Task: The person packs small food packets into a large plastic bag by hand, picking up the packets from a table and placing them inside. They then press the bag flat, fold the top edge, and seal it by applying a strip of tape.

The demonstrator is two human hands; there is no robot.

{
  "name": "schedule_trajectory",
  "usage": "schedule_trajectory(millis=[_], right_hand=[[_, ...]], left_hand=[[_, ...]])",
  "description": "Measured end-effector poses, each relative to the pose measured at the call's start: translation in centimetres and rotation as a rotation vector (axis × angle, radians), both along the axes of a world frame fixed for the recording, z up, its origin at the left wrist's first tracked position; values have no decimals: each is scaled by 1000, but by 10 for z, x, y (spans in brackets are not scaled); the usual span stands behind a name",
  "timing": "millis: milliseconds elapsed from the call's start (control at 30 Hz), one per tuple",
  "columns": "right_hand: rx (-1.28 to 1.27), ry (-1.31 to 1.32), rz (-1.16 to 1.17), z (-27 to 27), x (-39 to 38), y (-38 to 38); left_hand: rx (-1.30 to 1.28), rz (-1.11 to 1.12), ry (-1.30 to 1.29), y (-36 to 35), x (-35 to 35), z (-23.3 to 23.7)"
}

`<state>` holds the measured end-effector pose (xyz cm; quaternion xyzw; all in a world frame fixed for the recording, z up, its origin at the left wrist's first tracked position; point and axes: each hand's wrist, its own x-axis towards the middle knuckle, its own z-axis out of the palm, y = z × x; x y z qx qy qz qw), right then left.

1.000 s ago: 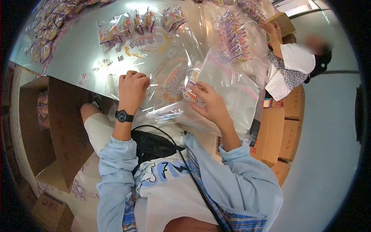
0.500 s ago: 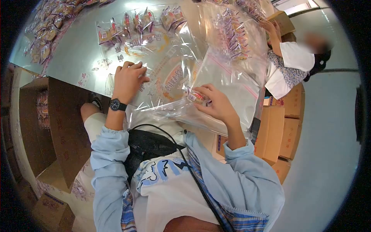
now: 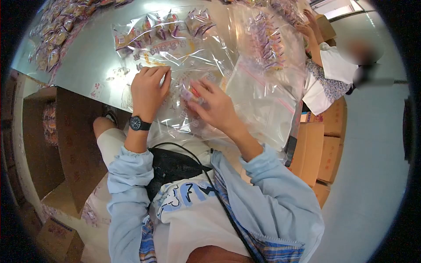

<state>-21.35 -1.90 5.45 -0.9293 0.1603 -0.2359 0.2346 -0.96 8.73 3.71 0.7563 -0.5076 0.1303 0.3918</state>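
A large clear plastic bag (image 3: 175,57) with printed lettering lies on the metal table, a row of small wrapped snack packets (image 3: 162,28) inside its far end. My left hand (image 3: 150,90), a black watch on its wrist, is over the bag's left side. Its fingers are drawn together, seemingly on the bag's film; the fingertips are partly hidden. In my right hand (image 3: 215,107), blurred by motion, is a wrapped snack packet (image 3: 191,93), held above the near part of the bag.
Flat clear bags (image 3: 263,105) are stacked on the right. Beyond them lies a filled bag (image 3: 267,41). Loose packets (image 3: 55,37) are heaped at far left. Open cardboard boxes (image 3: 72,144) stand below left, more boxes (image 3: 307,149) at right. A co-worker (image 3: 326,79) works at right.
My right hand has moved left with the snack packet, toward my left hand. My left hand's fingers, spread before, have drawn together. The near part of the bag has shifted.
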Motion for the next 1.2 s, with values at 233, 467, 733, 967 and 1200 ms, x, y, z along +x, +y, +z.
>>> schedule_trajectory(millis=[233,467,733,967,1200], right_hand=[[98,-214,-254,-40,75,-27],[175,-440,-457,-52,137,-78],[82,-579,-472,-35,190,-98],[54,-404,-448,-63,196,-132],[104,-131,-365,-45,189,-143]], left_hand=[[-91,96,-68,0,-9,31],[-188,123,-146,-6,-12,41],[-179,116,-185,-11,-14,43],[-197,30,-228,0,-33,32],[303,-25,207,-14,-85,-10]])
